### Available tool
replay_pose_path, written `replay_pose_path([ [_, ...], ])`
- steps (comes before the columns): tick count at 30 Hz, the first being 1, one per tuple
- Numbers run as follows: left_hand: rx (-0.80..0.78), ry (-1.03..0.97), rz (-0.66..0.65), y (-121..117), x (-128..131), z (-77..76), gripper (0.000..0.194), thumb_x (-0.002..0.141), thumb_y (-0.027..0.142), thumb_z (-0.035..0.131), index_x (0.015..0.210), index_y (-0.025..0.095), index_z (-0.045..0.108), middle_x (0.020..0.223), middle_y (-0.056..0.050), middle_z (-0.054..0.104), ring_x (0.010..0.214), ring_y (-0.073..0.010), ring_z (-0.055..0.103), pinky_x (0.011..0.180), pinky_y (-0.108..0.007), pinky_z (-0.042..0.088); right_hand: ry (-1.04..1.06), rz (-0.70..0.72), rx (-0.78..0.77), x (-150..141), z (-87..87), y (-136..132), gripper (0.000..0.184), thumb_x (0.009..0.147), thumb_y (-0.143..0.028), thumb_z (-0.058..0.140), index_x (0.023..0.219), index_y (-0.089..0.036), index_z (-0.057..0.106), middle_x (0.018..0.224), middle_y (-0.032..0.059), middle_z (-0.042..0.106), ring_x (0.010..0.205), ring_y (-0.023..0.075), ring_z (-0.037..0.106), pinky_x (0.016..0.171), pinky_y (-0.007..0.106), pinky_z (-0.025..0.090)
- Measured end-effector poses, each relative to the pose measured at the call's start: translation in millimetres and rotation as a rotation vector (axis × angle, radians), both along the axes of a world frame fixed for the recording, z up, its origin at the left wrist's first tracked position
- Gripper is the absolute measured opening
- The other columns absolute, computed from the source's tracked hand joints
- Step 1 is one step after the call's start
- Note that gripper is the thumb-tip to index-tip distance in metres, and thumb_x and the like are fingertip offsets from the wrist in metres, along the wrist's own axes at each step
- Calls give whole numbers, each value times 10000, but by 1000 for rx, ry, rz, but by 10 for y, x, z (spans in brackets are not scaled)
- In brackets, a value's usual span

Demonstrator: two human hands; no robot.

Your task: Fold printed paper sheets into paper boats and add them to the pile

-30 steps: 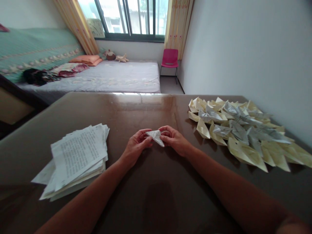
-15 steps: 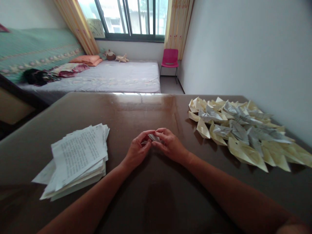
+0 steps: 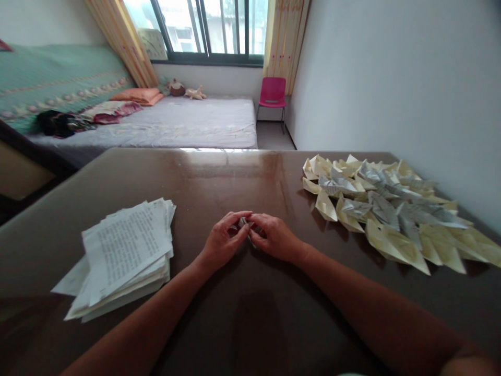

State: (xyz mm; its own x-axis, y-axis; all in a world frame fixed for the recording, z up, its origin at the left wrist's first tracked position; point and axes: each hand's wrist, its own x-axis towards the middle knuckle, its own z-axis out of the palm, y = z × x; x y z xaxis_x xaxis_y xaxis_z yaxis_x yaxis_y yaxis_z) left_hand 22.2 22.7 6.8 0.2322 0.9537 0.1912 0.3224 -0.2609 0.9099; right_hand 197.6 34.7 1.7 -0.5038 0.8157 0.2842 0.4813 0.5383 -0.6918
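Note:
My left hand (image 3: 224,237) and my right hand (image 3: 274,236) meet over the middle of the brown table (image 3: 235,183). Between their fingertips is a small folded piece of paper (image 3: 243,222), mostly hidden by the fingers. Thumb and fingers of each hand pinch it, and the two hands touch at the tips. A stack of printed sheets (image 3: 127,250) lies to the left of my left hand. Off to the right of my right hand sit several folded paper boats (image 3: 391,245), some cream and some grey with print.
Beyond the table's far edge stands a bed (image 3: 203,122) with orange pillows (image 3: 136,95) and soft toys on it. A pink chair (image 3: 273,93) is by the window (image 3: 211,28). A white wall (image 3: 391,78) runs along the right side.
My fingers have drawn closer together around the folded paper, and less of it shows. Both hands remain at about the same spot on the table.

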Motion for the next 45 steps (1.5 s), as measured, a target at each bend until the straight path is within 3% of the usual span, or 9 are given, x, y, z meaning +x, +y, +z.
replay_pose_path([
  [6, 78, 50, -17, -22, 14, -23, 385, 837, 199, 537, 1219, 195, 590, 1028, -61, 621, 812, -130, 588, 733, -245, 503, -98, -24, 85, -24, 28, -53, 317, 807, -155, 523, 1122, -187, 536, 1083, 91, 624, 937, 196, 585, 821, 305, 450],
  [10, 143, 136, -21, -57, 64, -44, 508, 799, 128, 518, 1297, 230, 511, 1068, -54, 582, 863, -140, 567, 783, -266, 509, -138, -94, 98, -62, 21, -81, 241, 828, -175, 498, 1068, -178, 492, 1038, 97, 585, 856, 189, 578, 751, 296, 455],
  [16, 182, 194, 137, -28, 119, -113, 549, 818, 150, 516, 1350, 238, 412, 987, -33, 476, 793, -124, 530, 705, -264, 519, -54, -104, 135, -74, -23, -82, 264, 841, -131, 459, 1092, -212, 438, 984, 57, 583, 818, 169, 570, 738, 275, 430],
  [27, 215, 219, 113, 39, 104, -200, 462, 733, 47, 519, 1158, 224, 484, 895, 4, 477, 753, -118, 501, 700, -256, 468, 17, -142, 36, -28, -71, 5, 293, 719, -92, 520, 972, -221, 450, 891, 10, 529, 706, 132, 511, 660, 245, 415],
  [33, 178, 246, 149, 105, 84, -222, 276, 672, 53, 540, 893, 202, 466, 841, 21, 499, 727, -117, 495, 672, -244, 428, 19, -167, 53, 1, -102, 57, 281, 687, -68, 516, 914, -220, 453, 827, -7, 511, 703, 131, 488, 639, 230, 392],
  [39, 223, 386, 85, 122, 61, -209, 165, 710, 88, 536, 810, 202, 471, 803, 18, 501, 706, -129, 491, 648, -252, 404, -176, -131, 101, 86, -71, 70, 231, 733, -92, 552, 919, -226, 528, 948, 8, 547, 773, 133, 518, 675, 235, 384],
  [45, 366, 558, -103, 55, -54, -147, 136, 833, 128, 482, 893, 210, 572, 946, -39, 576, 895, -183, 527, 808, -318, 449, -345, 63, 200, 233, 2, 115, 216, 815, -125, 556, 989, -242, 607, 1017, 38, 591, 938, 171, 525, 764, 268, 395],
])
